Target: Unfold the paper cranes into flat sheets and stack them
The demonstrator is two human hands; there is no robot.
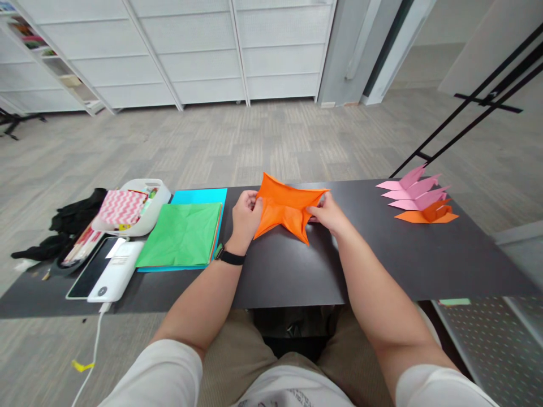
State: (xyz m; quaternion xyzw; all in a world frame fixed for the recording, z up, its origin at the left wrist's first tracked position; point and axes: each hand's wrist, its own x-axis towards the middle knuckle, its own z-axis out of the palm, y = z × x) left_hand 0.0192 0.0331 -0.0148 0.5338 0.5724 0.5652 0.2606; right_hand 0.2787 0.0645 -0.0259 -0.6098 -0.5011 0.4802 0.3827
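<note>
Between my two hands is a sheet of orange origami paper (285,206), partly folded, its creased surface bulging and its corners sticking out as points. My left hand (246,217) pinches its left edge, thumb on top. On the opposite side my right hand (327,213) grips the right edge, with some fingers hidden beneath the paper. The sheet is held just above or against the dark table (292,277); I cannot tell which. To the left lies a stack of coloured paper with a crumpled green sheet (184,234) uppermost and blue sheets (199,196) showing underneath.
Folded pink paper figures (418,189) and an orange one (428,213) stand in a row at right. At left are a white basket (156,217), a phone (95,268), a white power bank (116,271) with a cable (98,333), and black cloth (78,212).
</note>
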